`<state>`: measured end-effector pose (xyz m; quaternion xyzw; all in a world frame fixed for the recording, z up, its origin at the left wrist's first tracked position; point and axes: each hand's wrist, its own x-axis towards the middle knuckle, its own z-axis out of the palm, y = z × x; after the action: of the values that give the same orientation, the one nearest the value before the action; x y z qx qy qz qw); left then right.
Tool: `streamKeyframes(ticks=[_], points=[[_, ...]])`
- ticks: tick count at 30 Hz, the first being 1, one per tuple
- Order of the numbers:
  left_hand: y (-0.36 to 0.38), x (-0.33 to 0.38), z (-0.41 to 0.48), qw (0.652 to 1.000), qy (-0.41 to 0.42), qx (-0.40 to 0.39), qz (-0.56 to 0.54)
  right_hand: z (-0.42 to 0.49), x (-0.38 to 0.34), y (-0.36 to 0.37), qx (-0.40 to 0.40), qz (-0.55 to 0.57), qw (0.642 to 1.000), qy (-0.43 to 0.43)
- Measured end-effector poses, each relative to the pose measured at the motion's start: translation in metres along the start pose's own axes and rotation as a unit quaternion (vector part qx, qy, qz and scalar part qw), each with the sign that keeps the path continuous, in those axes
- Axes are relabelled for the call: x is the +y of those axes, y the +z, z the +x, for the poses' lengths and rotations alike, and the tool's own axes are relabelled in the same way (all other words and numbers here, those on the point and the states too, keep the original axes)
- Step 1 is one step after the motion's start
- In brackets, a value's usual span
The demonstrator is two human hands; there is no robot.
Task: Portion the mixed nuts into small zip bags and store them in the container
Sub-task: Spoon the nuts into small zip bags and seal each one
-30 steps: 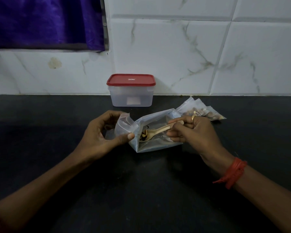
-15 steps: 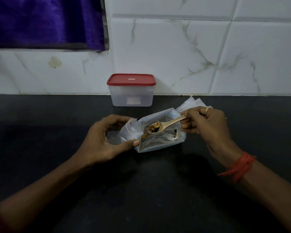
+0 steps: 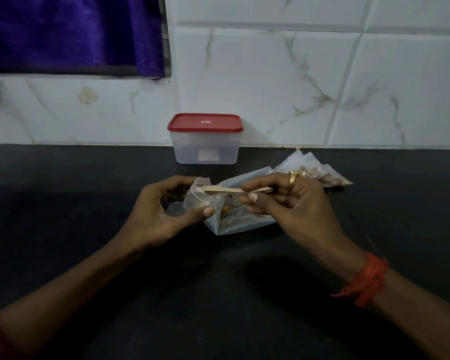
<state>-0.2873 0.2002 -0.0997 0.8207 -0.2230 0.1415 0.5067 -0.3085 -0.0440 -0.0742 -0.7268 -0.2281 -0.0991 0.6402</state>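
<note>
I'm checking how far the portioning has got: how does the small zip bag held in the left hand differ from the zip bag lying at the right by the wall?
The small zip bag is held up in the left hand with its mouth open and the spoon reaching in; the far bag lies flat on the counter, untouched. The far bag shows a heap of nuts; the held one looks nearly empty. Both are clear plastic, and both sit outside the closed container.

No text is legible — the red lid (image 3: pixel 205 122) bears only an unreadable mark.
</note>
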Motion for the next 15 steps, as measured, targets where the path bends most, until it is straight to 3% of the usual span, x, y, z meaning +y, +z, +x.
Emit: streamKeyframes(ticks=[15], points=[[-0.0019,0.0018,0.0004,0.998,-0.034,0.012,-0.056,0.0004,-0.0011,-0.0003,0.018,0.056,0.998,-0.006]])
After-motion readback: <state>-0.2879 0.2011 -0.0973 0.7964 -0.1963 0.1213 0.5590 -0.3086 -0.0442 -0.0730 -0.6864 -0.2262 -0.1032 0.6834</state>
